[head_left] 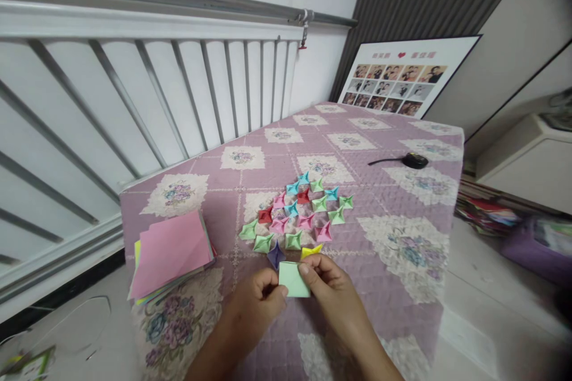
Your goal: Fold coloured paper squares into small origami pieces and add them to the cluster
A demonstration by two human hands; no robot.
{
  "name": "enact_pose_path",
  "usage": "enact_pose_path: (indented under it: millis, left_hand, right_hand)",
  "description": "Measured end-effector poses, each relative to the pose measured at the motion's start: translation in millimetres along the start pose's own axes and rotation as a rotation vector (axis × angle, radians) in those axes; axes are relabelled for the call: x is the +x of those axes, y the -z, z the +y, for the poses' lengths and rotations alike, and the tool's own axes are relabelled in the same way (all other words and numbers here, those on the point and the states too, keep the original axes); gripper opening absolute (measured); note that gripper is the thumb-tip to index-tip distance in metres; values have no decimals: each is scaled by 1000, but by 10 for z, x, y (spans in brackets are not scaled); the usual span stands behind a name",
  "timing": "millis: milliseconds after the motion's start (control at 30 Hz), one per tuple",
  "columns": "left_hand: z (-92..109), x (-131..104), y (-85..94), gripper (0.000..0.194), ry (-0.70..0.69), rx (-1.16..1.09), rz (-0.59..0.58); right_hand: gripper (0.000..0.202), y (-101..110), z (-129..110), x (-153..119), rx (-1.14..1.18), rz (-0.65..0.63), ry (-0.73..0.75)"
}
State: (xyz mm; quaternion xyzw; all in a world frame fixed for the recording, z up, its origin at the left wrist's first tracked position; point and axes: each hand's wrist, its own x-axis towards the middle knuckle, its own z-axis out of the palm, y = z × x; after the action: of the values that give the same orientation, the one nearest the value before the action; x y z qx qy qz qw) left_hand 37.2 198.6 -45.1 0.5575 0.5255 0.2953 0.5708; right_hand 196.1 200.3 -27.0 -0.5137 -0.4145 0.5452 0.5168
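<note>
A pale green piece of folded paper (295, 281), roughly square, is held up between my two hands above the near part of the table. My left hand (259, 297) pinches its left edge between thumb and fingers. At the upper right corner, the thumb and fingers of my right hand (328, 280) grip it. Just beyond it sit a dark purple folded paper piece (276, 255) and a yellow one (311, 251). Behind these, several small folded paper shapes in green, pink, red and blue stand in rows, among them a green one (293, 241).
A stack of coloured paper sheets (174, 250), pink on top, lies at the left of the flowered tablecloth (393, 303). Toward the far right rests a black object with a strap (414, 161). A white radiator (187, 89) borders the table's left side; a photo board (402, 80) leans behind.
</note>
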Motion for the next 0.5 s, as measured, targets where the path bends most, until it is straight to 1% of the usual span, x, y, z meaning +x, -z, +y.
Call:
enact_pose_path:
  millis: [167,333,400,500]
  left_hand:
    - [30,-23,5,15,-18,-11,-10]
    - [156,-119,62,17,-116,107,6]
    - [180,-139,88,17,-136,134,-21]
    - [147,-123,103,10,-111,61,-108]
  right_hand:
    - [39,2,-1,-14,9,12,7]
    - [38,-63,-19,-76,159,58,-72]
    - [39,-76,-22,-88,168,53,-83]
    - [41,-61,-31,-71,35,-4,-42]
